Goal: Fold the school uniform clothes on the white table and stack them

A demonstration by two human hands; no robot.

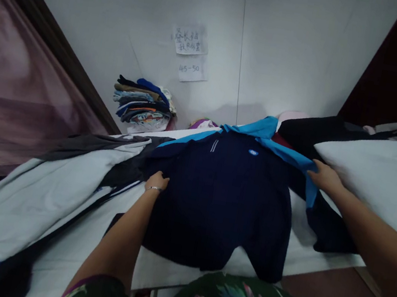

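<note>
A navy blue jacket (220, 198) with bright blue shoulders and collar lies spread out in front of me, its hem toward my body. It has two short pale stripes and a small oval badge on the chest. My right hand (325, 179) pinches the bright blue cloth of the sleeve on the right, raising it a little; the navy end of that sleeve hangs down to the white surface. My left hand (157, 182), with a bracelet on its wrist, is closed on the jacket's left side. The cloth hides part of its fingertips.
White and dark garments (61, 196) lie on the left of the white-covered surface (159, 268). Behind stands a stack of folded clothes (145, 104). On the right are a white cloth (369, 172) and black clothing (312, 129). Paper notes (189, 40) hang on the wall.
</note>
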